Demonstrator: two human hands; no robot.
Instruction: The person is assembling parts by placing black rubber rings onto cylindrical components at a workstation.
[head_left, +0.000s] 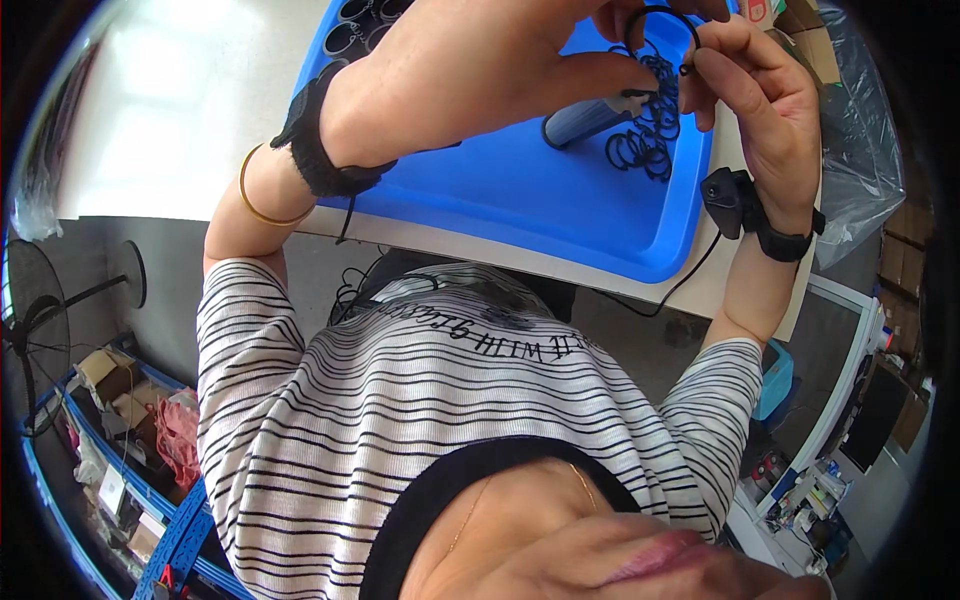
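Observation:
A thin black ring (pixel 697 38) is held up between my hands at the top of the head view. My right hand (pixel 768 112) pinches its right side between thumb and fingers. My left hand (pixel 510 75) is curled at the ring's left side, its fingers closed on it and partly cut off by the upper edge. Below them in the blue tray (pixel 480 215) lies a heap of loose black rings (pixel 650 140). Next to the heap, a dark cylinder (pixel 585 122) with a pale end lies partly under my left thumb.
Several dark tubes (pixel 345 38) stand at the tray's far left corner. The tray rests on a white table (pixel 160 130). Clear plastic sheeting (pixel 865 150) and a cardboard box (pixel 810 45) are at the right. A black fan (pixel 35 310) stands at the left, above blue shelving (pixel 180 540).

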